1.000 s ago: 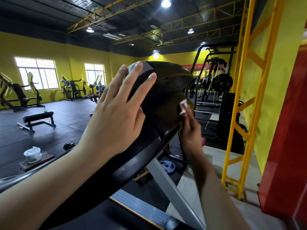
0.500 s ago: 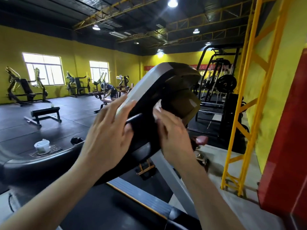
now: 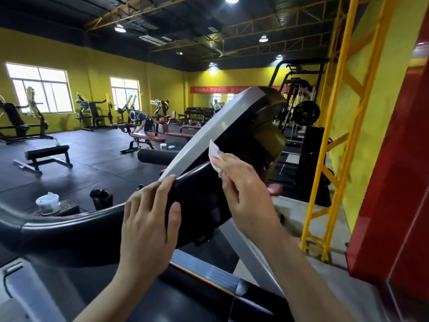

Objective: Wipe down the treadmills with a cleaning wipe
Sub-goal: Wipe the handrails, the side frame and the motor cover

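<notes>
The white cleaning wipe (image 3: 214,156) lies against the black face of the treadmill console (image 3: 234,135), just under its grey edge, pressed there by the right hand (image 3: 246,196), whose fingers curl over the crumpled sheet. The left hand (image 3: 148,226) grips the console's lower left corner, fingers wrapped over the edge and thumb on the black front. A black handrail (image 3: 69,231) curves away to the left. Beyond it, on the dark gym floor, stand a white tub (image 3: 47,203), a flat bench (image 3: 47,154) and weight machines by the yellow wall.
</notes>
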The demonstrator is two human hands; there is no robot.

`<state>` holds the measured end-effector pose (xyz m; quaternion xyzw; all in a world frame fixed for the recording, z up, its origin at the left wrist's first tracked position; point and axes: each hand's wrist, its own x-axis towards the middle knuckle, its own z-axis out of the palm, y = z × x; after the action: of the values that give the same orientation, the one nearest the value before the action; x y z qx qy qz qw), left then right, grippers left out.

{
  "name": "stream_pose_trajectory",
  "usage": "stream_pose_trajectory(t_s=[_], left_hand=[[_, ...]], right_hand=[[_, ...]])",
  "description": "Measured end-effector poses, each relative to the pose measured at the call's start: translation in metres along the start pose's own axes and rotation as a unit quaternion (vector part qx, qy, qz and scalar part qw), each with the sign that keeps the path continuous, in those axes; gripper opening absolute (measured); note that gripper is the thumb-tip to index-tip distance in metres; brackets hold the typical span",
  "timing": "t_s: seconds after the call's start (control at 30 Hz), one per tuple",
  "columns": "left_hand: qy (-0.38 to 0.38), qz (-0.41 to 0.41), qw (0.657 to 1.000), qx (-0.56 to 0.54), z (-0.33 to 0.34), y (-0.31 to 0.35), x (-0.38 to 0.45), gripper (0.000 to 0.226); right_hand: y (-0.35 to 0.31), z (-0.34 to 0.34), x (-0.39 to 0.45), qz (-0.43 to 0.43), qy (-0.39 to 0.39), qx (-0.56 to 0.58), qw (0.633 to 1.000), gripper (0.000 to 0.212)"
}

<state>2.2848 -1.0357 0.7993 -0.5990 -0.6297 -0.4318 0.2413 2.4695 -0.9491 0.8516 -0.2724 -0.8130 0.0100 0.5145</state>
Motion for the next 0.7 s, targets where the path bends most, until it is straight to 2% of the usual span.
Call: stream_pose_trajectory(t_s=[0.07, 0.2, 0.37, 0.5, 0.63, 0.7], left_hand=[[0.001, 0.005, 1.000, 0.003, 0.001, -0.002, 0.001, 0.053], [0.023, 0.017, 1.000, -0.005, 0.002, -0.003, 0.001, 0.053], [0.053, 0.026, 0.998, 0.001, 0.006, -0.005, 0.002, 0.052], [0.064, 0.028, 0.998, -0.001, 0.007, -0.005, 0.001, 0.051], [0.048, 0.029, 0.998, -0.004, 0.006, -0.006, 0.001, 0.052], [0.034, 0.032, 0.999, -0.015, 0.004, -0.008, 0.001, 0.053]], right_hand=[[0.016, -0.007, 0.002, 0.008, 0.020, -0.011, 1.000, 0.039], [0.054, -0.017, 0.000, 0.105, 0.093, -0.126, 0.982, 0.038], [0.049, -0.002, -0.007, 0.179, 0.164, -0.007, 0.970, 0.039], [0.002, 0.015, -0.039, 0.116, 0.188, 0.045, 0.974, 0.044], [-0.031, 0.033, -0.059, -0.014, 0.108, -0.002, 0.994, 0.040], [-0.017, 0.030, -0.056, 0.026, 0.128, 0.016, 0.991, 0.043]])
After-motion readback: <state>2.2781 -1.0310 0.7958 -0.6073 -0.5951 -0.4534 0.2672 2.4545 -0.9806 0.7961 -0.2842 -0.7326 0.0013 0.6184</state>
